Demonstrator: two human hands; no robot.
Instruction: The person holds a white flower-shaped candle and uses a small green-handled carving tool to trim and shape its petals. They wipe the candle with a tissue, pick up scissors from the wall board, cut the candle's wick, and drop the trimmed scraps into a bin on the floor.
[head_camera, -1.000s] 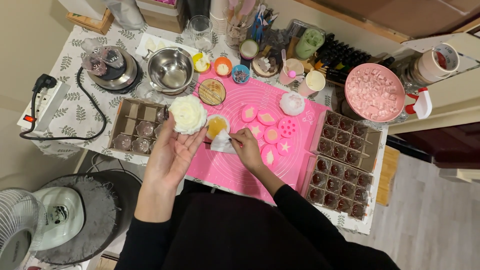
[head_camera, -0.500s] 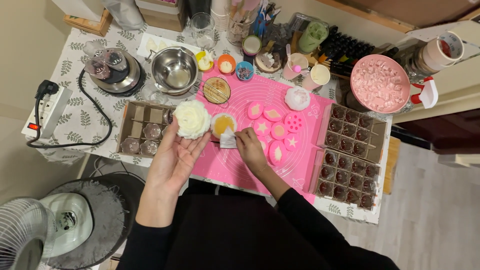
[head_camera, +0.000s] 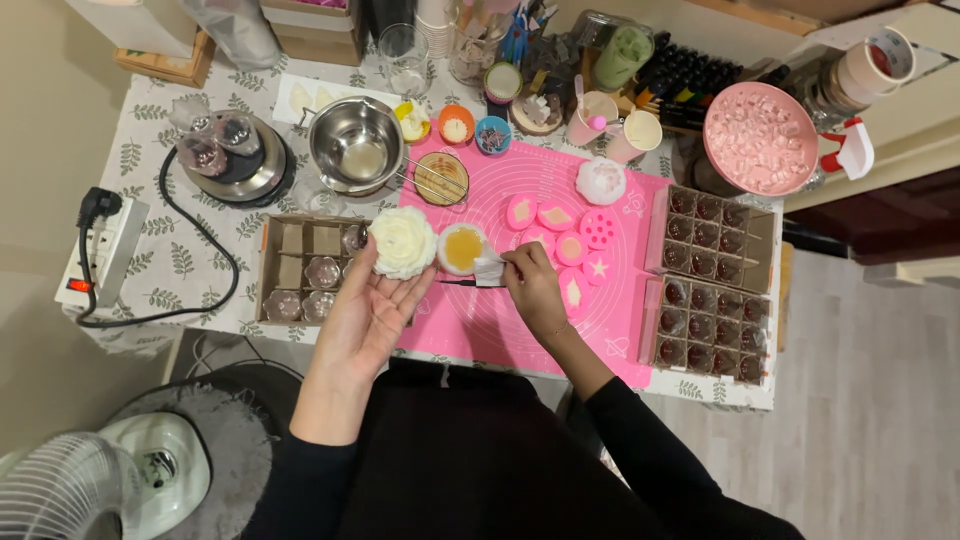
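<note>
— so, what surrounds the work on the tabletop (head_camera: 190, 265)?
— biggest is the pink mat (head_camera: 500, 320); at its right two brown divided trays (head_camera: 712, 275) of dark pieces, at its left a cardboard box (head_camera: 300, 270) with clear flower shapes. behind stand a steel bowl (head_camera: 357, 150) and a round pink dish (head_camera: 760, 138).
— and the hands?
— left hand (head_camera: 365, 315), palm up and loosely cupped, holds a white flower-shaped piece (head_camera: 402, 242) over the box's edge. right hand (head_camera: 530, 280) pinches a small white scrap (head_camera: 488, 268) touching a little cup of amber liquid (head_camera: 462, 248), small pink moulds (head_camera: 565, 235) just beside.
</note>
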